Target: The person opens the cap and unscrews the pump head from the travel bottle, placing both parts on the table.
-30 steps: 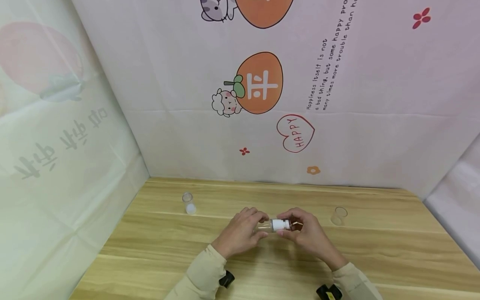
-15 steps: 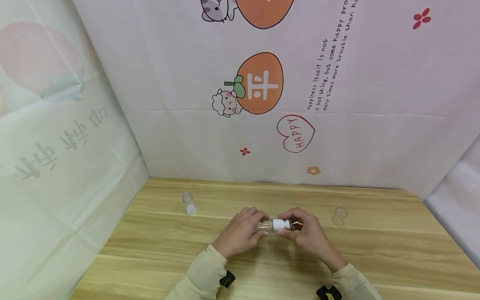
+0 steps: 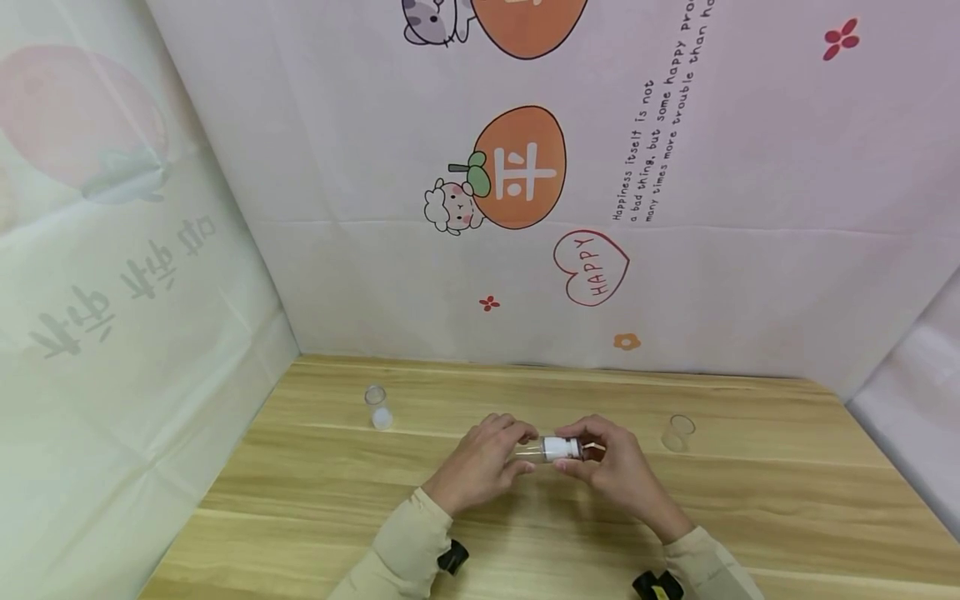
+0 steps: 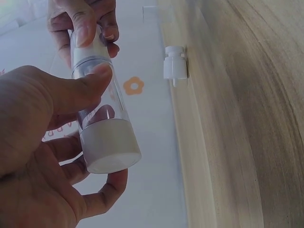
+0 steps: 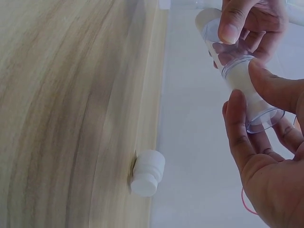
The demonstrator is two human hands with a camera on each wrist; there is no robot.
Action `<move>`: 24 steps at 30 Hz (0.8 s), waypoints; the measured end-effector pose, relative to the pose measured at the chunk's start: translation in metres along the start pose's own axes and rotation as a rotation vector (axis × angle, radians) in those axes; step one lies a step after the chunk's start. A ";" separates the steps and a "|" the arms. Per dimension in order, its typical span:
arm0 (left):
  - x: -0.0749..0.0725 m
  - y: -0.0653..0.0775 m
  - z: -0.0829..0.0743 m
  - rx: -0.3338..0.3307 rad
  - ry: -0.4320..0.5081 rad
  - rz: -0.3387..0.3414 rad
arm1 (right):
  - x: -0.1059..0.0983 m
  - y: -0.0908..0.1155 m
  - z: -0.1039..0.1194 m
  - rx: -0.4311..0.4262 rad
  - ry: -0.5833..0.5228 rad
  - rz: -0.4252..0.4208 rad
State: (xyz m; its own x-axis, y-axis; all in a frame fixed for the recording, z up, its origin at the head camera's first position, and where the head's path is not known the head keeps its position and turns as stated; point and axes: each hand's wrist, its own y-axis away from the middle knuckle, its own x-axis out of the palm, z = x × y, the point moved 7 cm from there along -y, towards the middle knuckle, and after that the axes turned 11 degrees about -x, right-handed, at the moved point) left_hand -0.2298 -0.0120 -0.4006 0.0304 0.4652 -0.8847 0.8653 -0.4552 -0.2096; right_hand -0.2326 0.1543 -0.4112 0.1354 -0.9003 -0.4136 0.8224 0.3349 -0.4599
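Two hands hold a clear-and-white bottle (image 3: 560, 449) sideways at the lower centre of the head view.
The left hand (image 3: 480, 462) has thumb and fingers clamped round the bottle's clear body; the right hand (image 3: 622, 471) pinches its other end, thumb and fingers curled on it, the bottle's white part showing between the hands. On the wooden table (image 3: 330, 500) are a small clear container (image 3: 377, 407) with a white end, left of centre, and a clear cup (image 3: 678, 433) towards the right; a white pump top (image 4: 175, 64) shows at upper right in the left wrist view.
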 end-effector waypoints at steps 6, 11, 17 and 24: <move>-0.001 0.000 0.001 0.017 0.034 0.006 | 0.000 0.001 0.001 -0.010 -0.023 -0.004; -0.002 0.000 0.003 0.019 0.059 0.019 | 0.000 0.001 0.003 -0.024 -0.040 -0.011; -0.005 0.001 0.004 0.019 0.085 0.038 | 0.000 0.001 0.005 -0.038 -0.056 -0.018; -0.006 0.001 0.005 0.017 0.110 0.054 | 0.000 0.000 0.005 -0.065 -0.085 -0.008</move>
State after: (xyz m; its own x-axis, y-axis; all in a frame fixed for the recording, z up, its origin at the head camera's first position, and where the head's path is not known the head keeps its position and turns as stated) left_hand -0.2321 -0.0191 -0.3975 0.1325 0.5199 -0.8439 0.8526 -0.4940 -0.1705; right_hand -0.2294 0.1529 -0.4070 0.1776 -0.9223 -0.3431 0.7863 0.3427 -0.5142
